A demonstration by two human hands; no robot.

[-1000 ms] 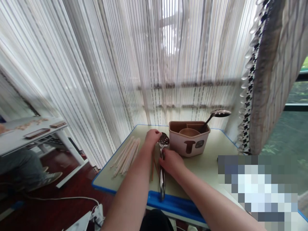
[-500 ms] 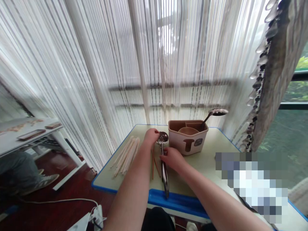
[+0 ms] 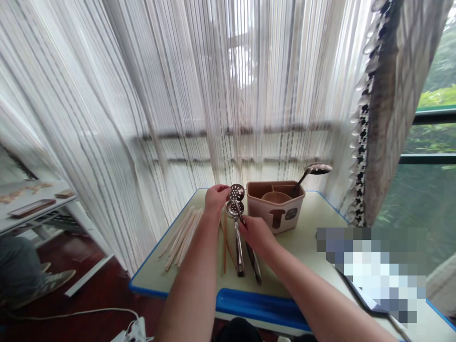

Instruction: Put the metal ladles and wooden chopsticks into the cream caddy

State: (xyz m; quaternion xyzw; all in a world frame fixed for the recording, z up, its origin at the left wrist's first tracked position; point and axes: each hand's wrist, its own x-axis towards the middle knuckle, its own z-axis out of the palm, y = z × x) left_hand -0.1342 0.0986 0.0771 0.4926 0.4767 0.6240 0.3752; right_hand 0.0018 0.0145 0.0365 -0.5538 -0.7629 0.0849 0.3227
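My left hand (image 3: 216, 197) pinches the rim of a metal slotted spoon (image 3: 237, 191), its head full of holes. My right hand (image 3: 259, 232) is closed around the handle of that same spoon, whose dark end comes out below the fingers. Just under it, a second slotted spoon (image 3: 240, 254) lies on the table with its shiny handle toward me. Thin brown chopsticks (image 3: 225, 247) rest to its left, partly behind my left forearm. Right of the spoons stands a brown and white utensil holder (image 3: 258, 211) with divided compartments.
A ladle-like utensil (image 3: 318, 168) leans out of the holder's right side. A pile of pale wooden sticks (image 3: 181, 237) lies on the left of the blue-edged table (image 3: 149, 270). A blue tray recess (image 3: 260, 304) runs along the front edge. Another table (image 3: 32, 209) and a seated person's leg are at left.
Both hands have raised the upper slotted spoon away from the second one, so both heads now show. Its handle has swung to the right. The view has shifted slightly.
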